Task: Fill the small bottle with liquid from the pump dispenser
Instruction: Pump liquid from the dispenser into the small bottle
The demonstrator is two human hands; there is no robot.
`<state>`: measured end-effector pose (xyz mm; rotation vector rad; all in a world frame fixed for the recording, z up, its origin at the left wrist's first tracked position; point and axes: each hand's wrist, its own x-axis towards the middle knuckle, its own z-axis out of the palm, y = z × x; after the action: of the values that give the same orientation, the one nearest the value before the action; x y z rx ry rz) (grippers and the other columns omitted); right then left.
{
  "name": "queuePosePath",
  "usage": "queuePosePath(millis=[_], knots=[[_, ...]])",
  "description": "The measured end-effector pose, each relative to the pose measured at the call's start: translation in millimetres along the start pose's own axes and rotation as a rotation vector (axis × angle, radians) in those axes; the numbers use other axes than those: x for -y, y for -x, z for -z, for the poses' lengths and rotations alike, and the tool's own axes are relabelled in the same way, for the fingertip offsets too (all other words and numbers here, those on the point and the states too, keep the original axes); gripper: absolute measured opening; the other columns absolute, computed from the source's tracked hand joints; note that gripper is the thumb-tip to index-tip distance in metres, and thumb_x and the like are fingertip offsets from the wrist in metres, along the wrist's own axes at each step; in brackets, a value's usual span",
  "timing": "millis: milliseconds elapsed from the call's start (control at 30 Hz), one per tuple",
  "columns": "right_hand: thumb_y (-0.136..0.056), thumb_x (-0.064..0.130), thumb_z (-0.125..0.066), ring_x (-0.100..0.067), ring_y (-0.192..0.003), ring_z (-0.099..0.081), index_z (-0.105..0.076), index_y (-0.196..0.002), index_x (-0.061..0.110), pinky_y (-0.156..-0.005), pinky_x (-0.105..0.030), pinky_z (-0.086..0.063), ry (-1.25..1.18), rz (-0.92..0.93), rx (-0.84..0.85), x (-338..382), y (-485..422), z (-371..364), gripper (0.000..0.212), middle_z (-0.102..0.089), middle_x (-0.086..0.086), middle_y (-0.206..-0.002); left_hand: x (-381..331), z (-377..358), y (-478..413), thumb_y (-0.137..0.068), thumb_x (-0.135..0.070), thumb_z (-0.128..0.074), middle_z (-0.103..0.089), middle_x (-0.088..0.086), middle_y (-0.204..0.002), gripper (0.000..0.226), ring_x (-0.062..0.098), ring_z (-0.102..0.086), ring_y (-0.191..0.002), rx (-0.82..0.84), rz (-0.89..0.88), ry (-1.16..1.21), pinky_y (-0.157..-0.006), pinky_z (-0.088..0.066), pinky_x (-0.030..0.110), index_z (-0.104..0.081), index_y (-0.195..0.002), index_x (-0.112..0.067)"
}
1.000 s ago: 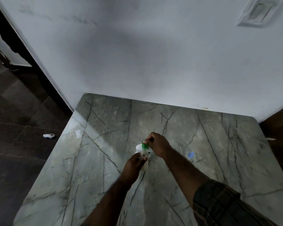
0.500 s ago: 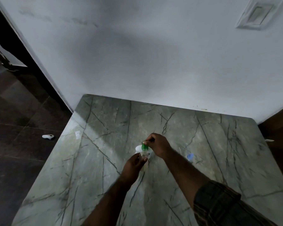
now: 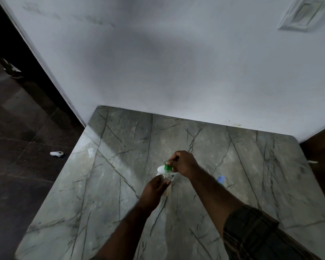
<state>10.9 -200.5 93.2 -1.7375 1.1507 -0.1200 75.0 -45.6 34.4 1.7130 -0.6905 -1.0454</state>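
A white pump dispenser point(image 3: 160, 169) with a green pump head point(image 3: 166, 167) stands near the middle of the marble table point(image 3: 120, 212). My right hand point(image 3: 184, 163) is closed over the pump head from the right. My left hand point(image 3: 154, 188) grips a small clear bottle point(image 3: 166, 177) and holds it just under the green head, touching the dispenser. My fingers hide most of the bottle, and I cannot see any liquid.
A small blue cap point(image 3: 221, 178) lies on the table to the right of my right forearm. A scrap of clear plastic point(image 3: 90, 152) sits near the table's left edge. A white object point(image 3: 56, 154) lies on the dark floor to the left. A grey wall point(image 3: 176, 72) backs the table.
Both hands stay in place at the dispenser; only the view has shifted slightly.
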Motion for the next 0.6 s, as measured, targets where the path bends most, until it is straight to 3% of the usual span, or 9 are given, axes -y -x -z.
queuePosePath(millis=[100, 167, 400, 600], knots=[[-0.084, 0.015, -0.076, -0.022, -0.077, -0.072, -0.068, -0.094, 0.003, -0.071, -0.036, -0.063, 0.060, 0.020, -0.003, -6, 0, -4, 0.018, -0.073, -0.010, -0.089, 5, 0, -2, -0.088, -0.046, -0.063, -0.070, 0.012, -0.090, 0.029, 0.027, -0.065, -0.078, -0.001, 0.001, -0.026, -0.071, -0.050, 0.036, -0.068, -0.097, -0.019], [-0.084, 0.016, -0.076, -0.019, -0.074, -0.071, -0.069, -0.096, 0.003, -0.070, -0.031, -0.062, 0.083, 0.025, 0.004, -5, -1, -2, 0.019, -0.073, -0.008, -0.089, 4, -1, -2, -0.089, -0.044, -0.063, -0.072, 0.006, -0.092, 0.023, 0.027, -0.067, -0.087, 0.007, 0.006, -0.014, -0.076, -0.054, 0.037, -0.069, -0.099, -0.024], [-0.076, 0.007, -0.082, -0.019, -0.071, -0.073, -0.072, -0.095, 0.000, -0.067, -0.027, -0.062, 0.030, -0.008, 0.047, 3, -3, 9, 0.022, -0.075, -0.014, -0.089, -4, -2, 3, -0.092, -0.034, -0.062, -0.075, -0.004, -0.095, 0.018, 0.010, -0.070, -0.088, 0.026, -0.011, 0.039, -0.075, -0.053, 0.018, -0.069, -0.104, -0.023], [-0.077, 0.012, -0.082, -0.017, -0.081, -0.070, -0.071, -0.096, 0.005, -0.073, -0.031, -0.061, 0.048, -0.008, 0.023, 0, -4, 5, 0.024, -0.074, -0.009, -0.095, -8, 1, 3, -0.093, -0.033, -0.061, -0.074, -0.003, -0.097, 0.018, 0.010, -0.070, -0.090, 0.032, -0.027, 0.041, -0.076, -0.053, 0.017, -0.069, -0.105, -0.023]])
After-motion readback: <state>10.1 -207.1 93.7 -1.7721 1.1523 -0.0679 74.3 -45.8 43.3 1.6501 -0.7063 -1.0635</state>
